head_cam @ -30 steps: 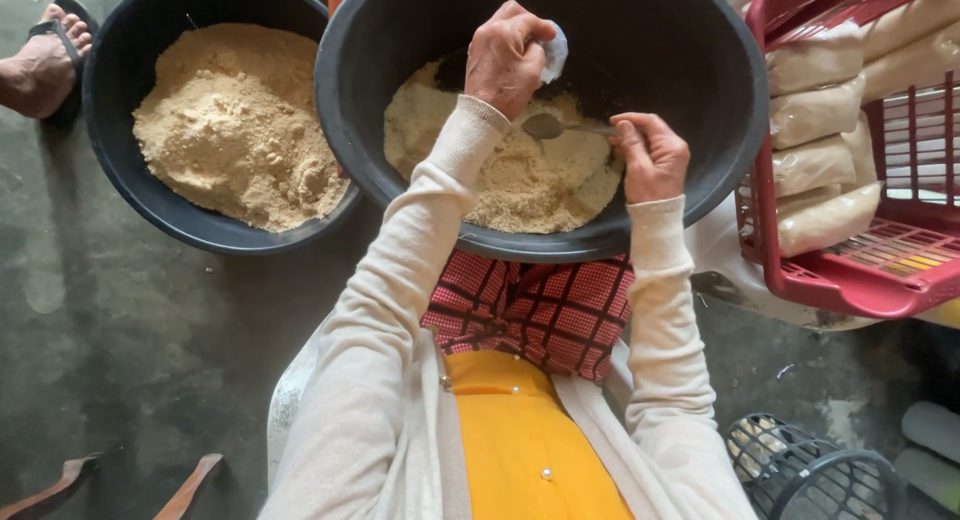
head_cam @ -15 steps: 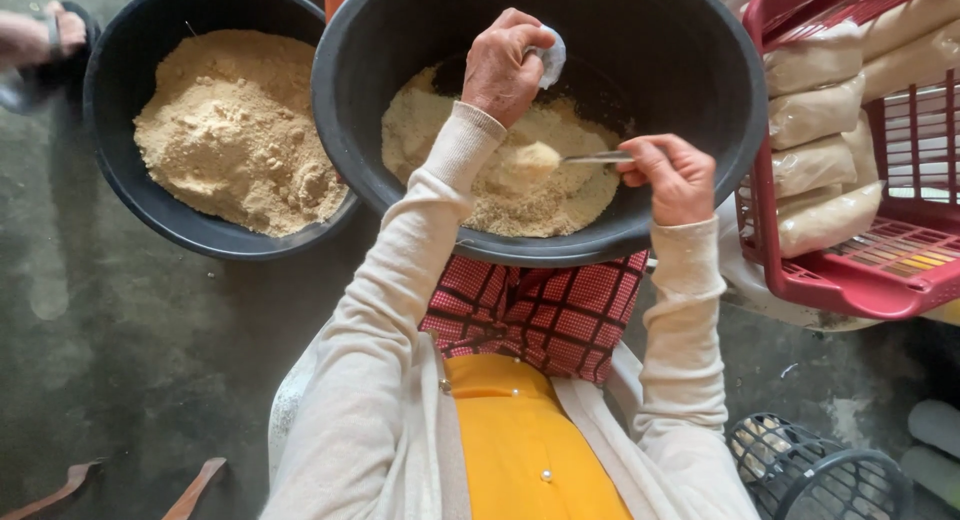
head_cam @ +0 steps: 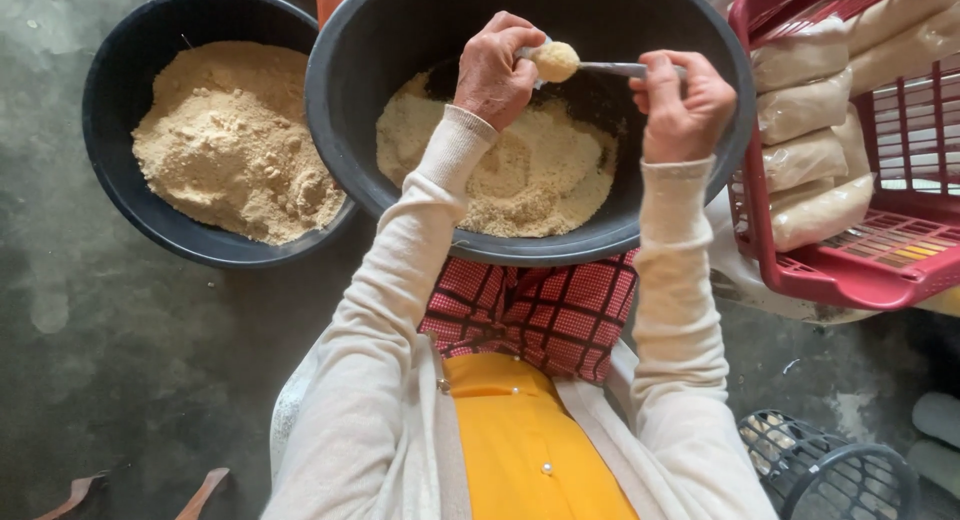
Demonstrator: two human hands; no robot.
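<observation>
- Head view: right hand (head_cam: 683,105) closed around the handle of a metal spoon (head_cam: 610,69), held level over the big black basin (head_cam: 400,195) at the person's lap.
- Spoon bowl carries a heaped mound of pale meal (head_cam: 556,61), right at the fingers of the left hand.
- Left hand (head_cam: 495,70) curled narrow, pinching a small clear bag (head_cam: 527,53); bag mostly hidden.
- Loose meal (head_cam: 520,170) lies in the basin below both hands.
- Second black basin (head_cam: 120,170), meal-filled, to the left.
- Red crate (head_cam: 850,270) of filled bags (head_cam: 805,110) to the right.
</observation>
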